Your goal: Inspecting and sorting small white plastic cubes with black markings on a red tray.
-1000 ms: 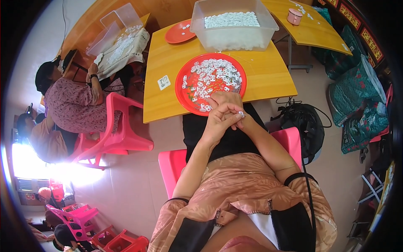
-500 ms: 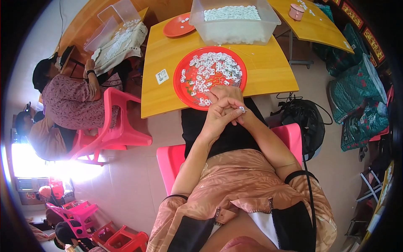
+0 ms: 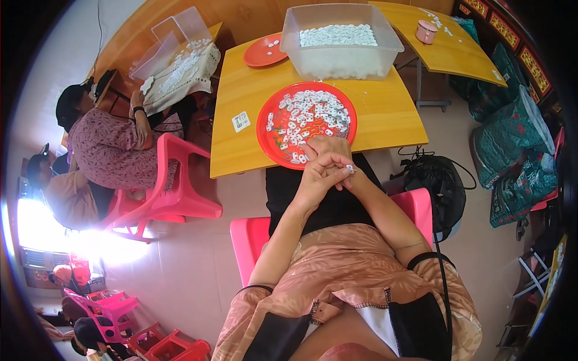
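A round red tray (image 3: 268,135) full of small white pieces lies on the yellow table (image 3: 385,111) in front of me. My left hand (image 3: 313,180) and my right hand (image 3: 330,147) are pressed together at the tray's near rim, above my lap. A small white piece (image 3: 350,169) shows at the left hand's fingertips, pinched where the two hands meet. The right hand's fingers are folded against the left hand, partly hidden by it. Behind the tray stands a clear plastic tub (image 3: 343,57) filled with the same white pieces.
A small red plate (image 3: 262,57) and a white card (image 3: 241,121) lie on the table. A pink cup (image 3: 426,31) stands on the far table. A person sits on a pink chair (image 3: 174,192) at left. A black bag (image 3: 436,186) and green bags (image 3: 512,150) are at right.
My hands stay clasped at the tray's near rim. Only the view has shifted slightly with my head.
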Tool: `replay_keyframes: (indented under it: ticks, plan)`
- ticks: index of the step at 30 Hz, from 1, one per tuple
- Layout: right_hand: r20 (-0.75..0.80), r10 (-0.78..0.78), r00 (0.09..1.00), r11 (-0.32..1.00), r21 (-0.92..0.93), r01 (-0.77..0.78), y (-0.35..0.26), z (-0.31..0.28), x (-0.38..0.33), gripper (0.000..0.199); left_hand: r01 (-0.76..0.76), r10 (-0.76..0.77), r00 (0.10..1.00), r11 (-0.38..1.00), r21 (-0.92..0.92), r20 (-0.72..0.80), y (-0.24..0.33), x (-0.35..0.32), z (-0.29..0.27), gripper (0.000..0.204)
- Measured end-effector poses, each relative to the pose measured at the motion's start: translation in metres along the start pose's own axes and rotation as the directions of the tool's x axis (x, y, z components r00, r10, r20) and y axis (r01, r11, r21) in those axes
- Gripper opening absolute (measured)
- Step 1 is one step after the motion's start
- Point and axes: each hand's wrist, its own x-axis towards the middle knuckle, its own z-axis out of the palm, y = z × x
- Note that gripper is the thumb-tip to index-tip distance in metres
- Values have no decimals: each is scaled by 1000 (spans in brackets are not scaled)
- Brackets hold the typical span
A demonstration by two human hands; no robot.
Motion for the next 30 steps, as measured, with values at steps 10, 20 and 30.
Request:
replay_keyframes:
  ticks: [10, 20, 30]
  plan:
    - [-15, -48, 999, 980, 191, 50, 16, 10, 0, 23, -162, 109, 955, 971, -174, -276, 20, -6, 4, 14]
    - [-86, -25, 996, 999, -29, 23, 11, 25, 5, 21, -249, 79, 835, 937, -246, -545, 30, -4, -39, 21]
    - [-67, 190, 979, 886, 442, -142, -15, -7, 19, 27, -289, 181, 781, 953, -90, -597, 23, -2, -54, 20]
